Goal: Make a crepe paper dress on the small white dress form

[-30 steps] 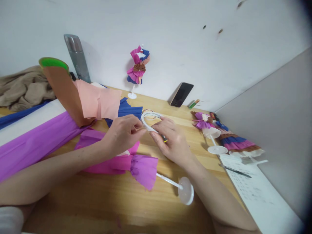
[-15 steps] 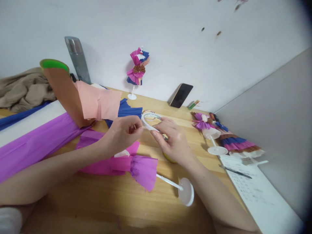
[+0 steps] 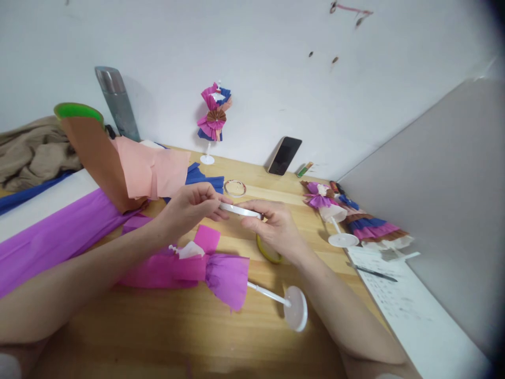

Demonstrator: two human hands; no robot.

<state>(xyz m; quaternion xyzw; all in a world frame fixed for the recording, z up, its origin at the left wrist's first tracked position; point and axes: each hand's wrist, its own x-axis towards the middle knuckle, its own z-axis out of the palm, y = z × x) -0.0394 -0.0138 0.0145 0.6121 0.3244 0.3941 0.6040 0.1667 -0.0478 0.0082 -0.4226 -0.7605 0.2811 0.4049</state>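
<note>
A narrow roll of white tape (image 3: pixel 240 210) is held nearly edge-on above the table. My right hand (image 3: pixel 276 223) grips its right side between thumb and fingers. At the roll's left end, my left hand (image 3: pixel 199 202) is closed with its fingertips on the tape. Below the hands a small dress form lies on its side, wearing a magenta and purple crepe paper dress (image 3: pixel 226 279). Its round white base (image 3: pixel 295 309) points right. Behind my right hand, a yellow ring, perhaps another tape roll (image 3: pixel 268 250), is partly hidden.
Crepe paper in purple (image 3: pixel 59 231), peach (image 3: pixel 158 171) and brown (image 3: pixel 94 152) covers the left side. At the back stand a bottle (image 3: pixel 118 105), a dressed form (image 3: pixel 213 118) and a phone (image 3: pixel 284 156). On the right are more paper dresses (image 3: pixel 379 226), a pen (image 3: pixel 374 273) and a written sheet (image 3: pixel 418 316).
The tape roll has turned from showing its open ring to lying nearly edge-on. My left fingers have moved from beside it onto its left end. The view has shifted slightly.
</note>
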